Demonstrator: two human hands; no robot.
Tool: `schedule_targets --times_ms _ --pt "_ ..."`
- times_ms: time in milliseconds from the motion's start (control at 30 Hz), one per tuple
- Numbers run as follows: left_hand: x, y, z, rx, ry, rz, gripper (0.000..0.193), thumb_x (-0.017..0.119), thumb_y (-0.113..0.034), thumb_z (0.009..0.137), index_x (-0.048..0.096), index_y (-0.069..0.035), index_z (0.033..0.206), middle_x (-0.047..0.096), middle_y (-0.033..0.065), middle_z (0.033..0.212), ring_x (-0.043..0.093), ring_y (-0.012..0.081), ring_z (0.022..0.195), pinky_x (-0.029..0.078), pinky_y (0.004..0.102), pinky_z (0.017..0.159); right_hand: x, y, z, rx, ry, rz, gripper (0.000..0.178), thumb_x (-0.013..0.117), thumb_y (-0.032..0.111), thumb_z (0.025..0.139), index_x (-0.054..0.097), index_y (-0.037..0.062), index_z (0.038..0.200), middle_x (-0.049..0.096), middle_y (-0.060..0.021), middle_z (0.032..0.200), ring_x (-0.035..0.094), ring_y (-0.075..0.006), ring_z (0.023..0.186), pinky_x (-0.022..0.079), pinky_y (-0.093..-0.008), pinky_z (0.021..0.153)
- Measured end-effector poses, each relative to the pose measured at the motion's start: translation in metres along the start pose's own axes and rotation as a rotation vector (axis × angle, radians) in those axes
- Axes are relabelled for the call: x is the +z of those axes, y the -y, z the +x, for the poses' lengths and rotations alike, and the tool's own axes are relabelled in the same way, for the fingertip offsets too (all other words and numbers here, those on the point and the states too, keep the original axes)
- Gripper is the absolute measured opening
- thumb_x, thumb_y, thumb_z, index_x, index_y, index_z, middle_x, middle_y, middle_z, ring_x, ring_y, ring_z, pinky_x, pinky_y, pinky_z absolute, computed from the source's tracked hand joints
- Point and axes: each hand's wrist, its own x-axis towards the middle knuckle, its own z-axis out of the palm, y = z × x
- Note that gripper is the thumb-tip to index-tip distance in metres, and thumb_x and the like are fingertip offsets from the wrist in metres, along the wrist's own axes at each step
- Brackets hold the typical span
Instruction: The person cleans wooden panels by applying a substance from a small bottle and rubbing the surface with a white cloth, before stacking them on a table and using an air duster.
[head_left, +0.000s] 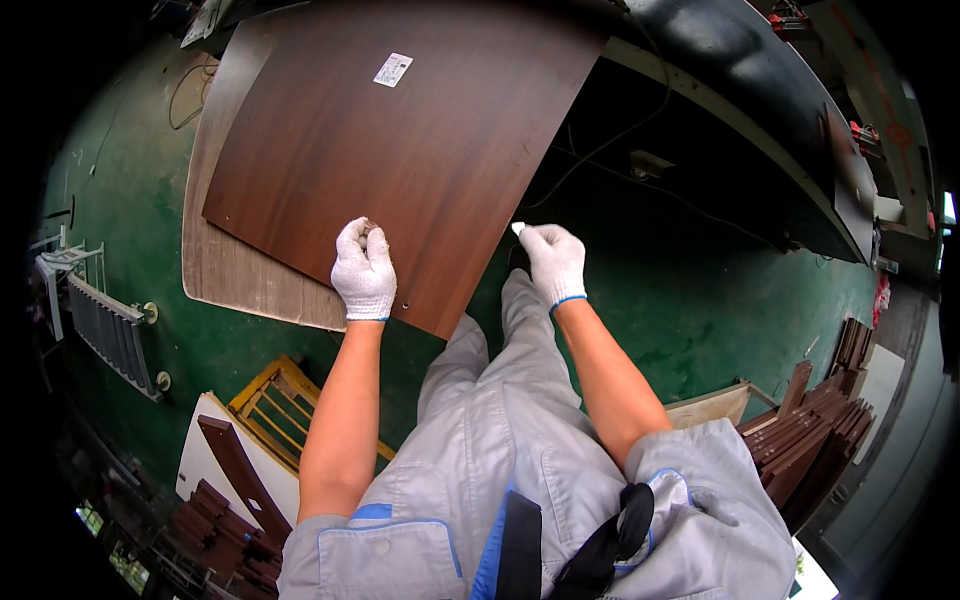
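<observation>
A dark brown wood-grain panel (400,140) lies in front of me on a larger, lighter board (255,275). A white label (393,69) sits near the panel's far end. My left hand (363,272), in a white knit glove, is over the panel's near edge with its fingers curled together; whatever they may hold is too small to make out. Just off the panel's right edge, my right hand (555,265), gloved the same way, pinches a small white piece (517,228) between thumb and finger. A small hole (405,305) shows near the panel's near corner.
A black machine or bench (760,90) curves along the right, with a cable hanging beneath it. Stacked brown strips (810,440) lie at the lower right, more strips (225,525) at the lower left. A yellow frame (280,390) and a grey roller rack (108,330) stand left.
</observation>
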Motion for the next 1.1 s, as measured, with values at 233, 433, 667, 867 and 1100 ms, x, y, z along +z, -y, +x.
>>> schedule_targets --times_ms 233,433,667,867,1100 --pt "0.001 0.006 -0.001 0.023 -0.03 0.03 0.022 0.069 -0.014 0.096 0.064 -0.004 0.115 0.072 0.0078 0.084 0.07 0.0189 0.069 0.057 0.0329 0.067 -0.002 0.038 -0.008 -0.054 -0.053 0.057 0.029 0.071 0.022 0.09 0.075 -0.0009 0.106 0.076 -0.0118 0.093 0.07 -0.0178 0.082 0.055 -0.0307 0.077" --pt "0.001 0.002 -0.001 0.049 -0.009 0.029 0.022 0.068 -0.012 0.098 0.064 -0.001 0.117 0.071 0.0062 0.092 0.065 0.0135 0.074 0.056 0.029 0.071 -0.011 0.039 0.001 -0.333 0.054 -0.285 0.025 0.064 0.024 0.093 0.075 0.0088 0.11 0.075 -0.0156 0.099 0.073 -0.0314 0.092 0.056 -0.0377 0.081" --pt "0.001 0.004 -0.002 0.051 -0.018 0.052 0.022 0.068 -0.012 0.098 0.064 -0.001 0.117 0.071 0.0067 0.092 0.066 0.0138 0.074 0.056 0.0296 0.071 -0.003 0.048 -0.008 -0.515 -0.005 -0.715 0.022 0.064 0.033 0.096 0.074 0.017 0.107 0.074 -0.0136 0.086 0.072 -0.035 0.081 0.056 -0.0463 0.072" --pt "0.001 0.003 -0.001 0.061 -0.014 0.028 0.022 0.068 -0.013 0.097 0.064 -0.003 0.117 0.071 0.0067 0.09 0.068 0.0162 0.074 0.056 0.0311 0.071 0.003 0.052 -0.017 -0.511 0.008 -0.802 0.021 0.062 0.031 0.097 0.073 0.0176 0.109 0.074 -0.0136 0.082 0.072 -0.0345 0.078 0.056 -0.0474 0.069" --pt "0.001 0.005 -0.001 0.09 -0.039 0.061 0.022 0.068 -0.012 0.097 0.064 -0.003 0.116 0.072 0.0073 0.089 0.069 0.0175 0.075 0.056 0.0322 0.071 0.003 0.053 -0.023 -0.491 0.023 -0.776 0.021 0.062 0.031 0.097 0.073 0.0172 0.109 0.075 -0.0133 0.085 0.072 -0.0346 0.079 0.057 -0.047 0.07"
